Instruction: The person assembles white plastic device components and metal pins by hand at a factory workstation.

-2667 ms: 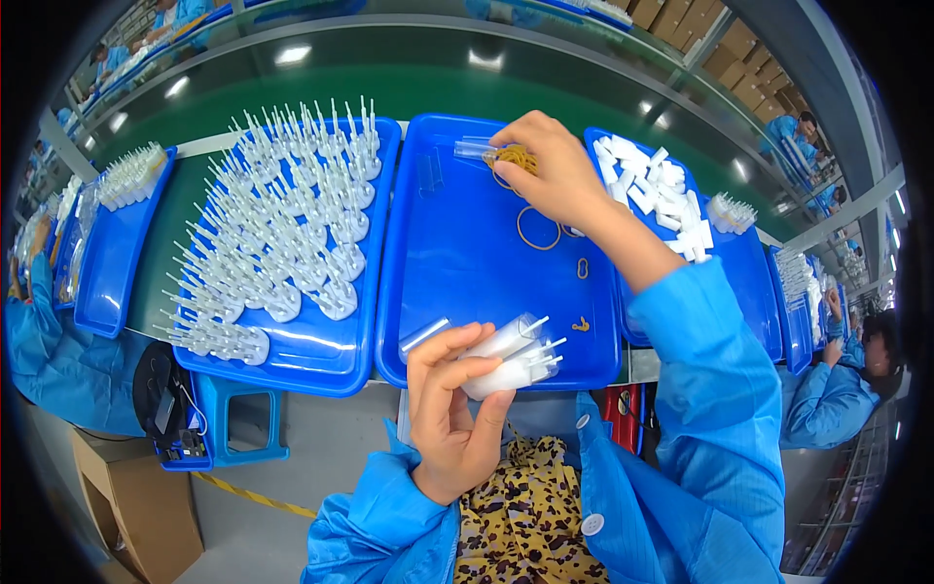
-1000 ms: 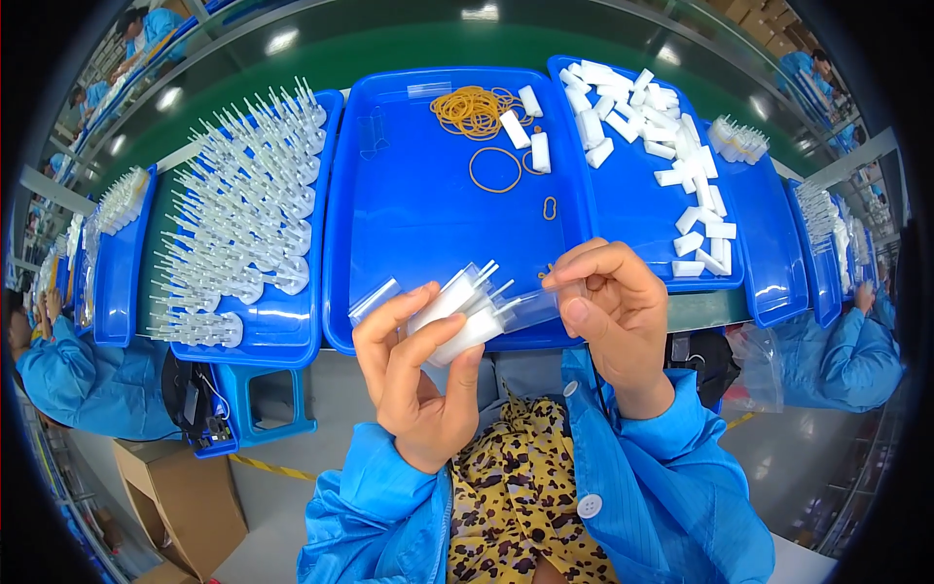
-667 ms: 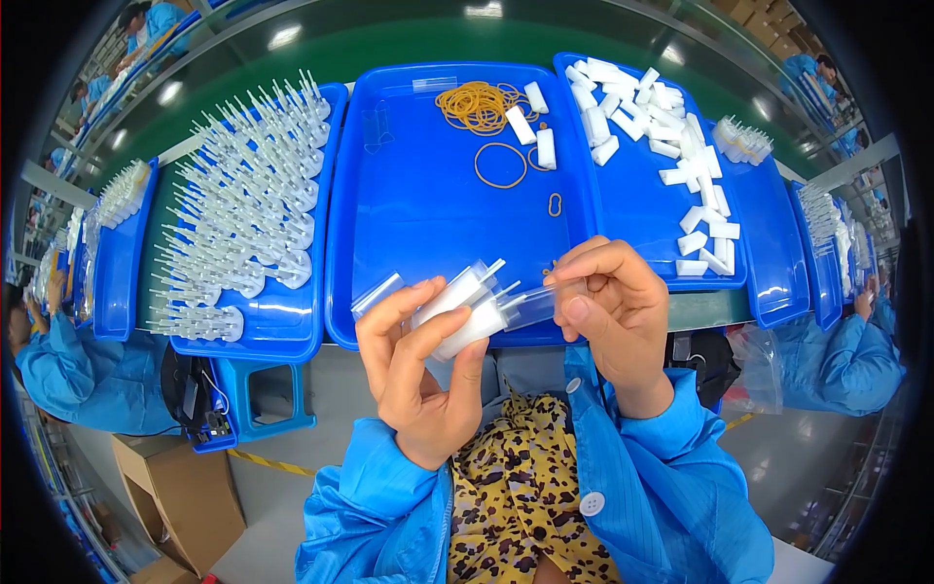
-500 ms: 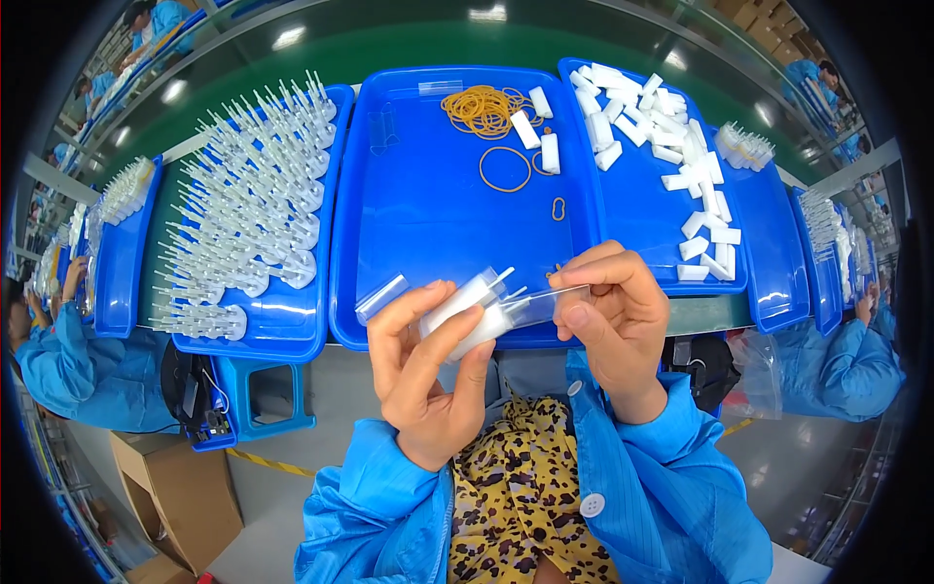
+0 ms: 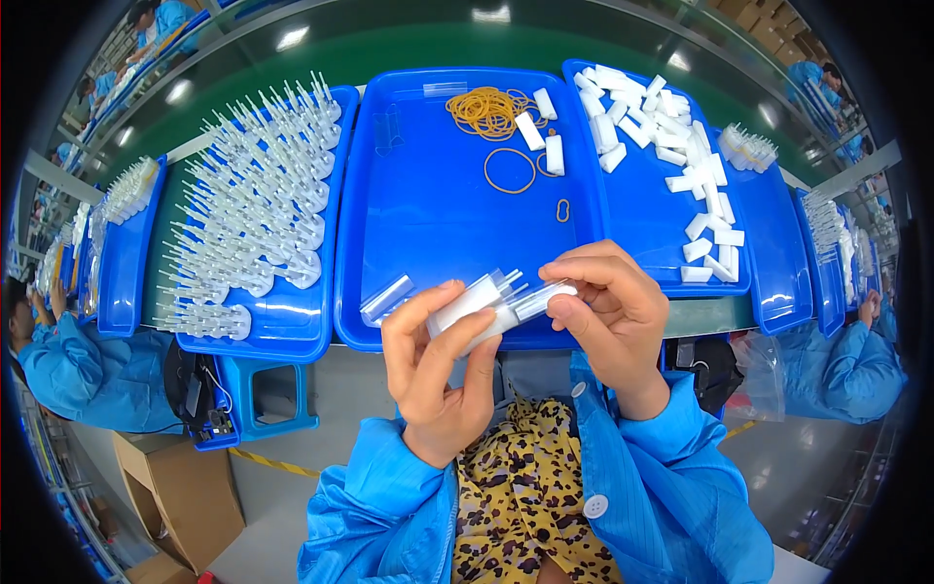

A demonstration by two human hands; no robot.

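Over the near edge of the middle blue tray (image 5: 428, 243), my left hand (image 5: 433, 375) is closed round a bundle of white blocks (image 5: 465, 304), which look like foam. Thin white sticks (image 5: 514, 276) poke out of the bundle's right end. My right hand (image 5: 615, 316) pinches the right end of a clear plastic sleeve (image 5: 531, 304) between thumb and fingers, close against the sticks. Another clear plastic piece (image 5: 389, 298) shows beyond my left fingertips; I cannot tell whether it is held or lies on the tray.
Orange rubber bands (image 5: 483, 112) and several white blocks (image 5: 555, 156) lie in the middle tray. The left tray (image 5: 336, 146) carries rows of white stick-topped pieces (image 5: 253, 195). White blocks (image 5: 671, 131) are heaped in the right tray (image 5: 623, 209). Other people (image 5: 842, 355) work at both sides.
My right fingers have moved slightly left, bringing the clear sleeve's end closer to the sticks. My left hand keeps its hold, and the whole view has shifted a little.
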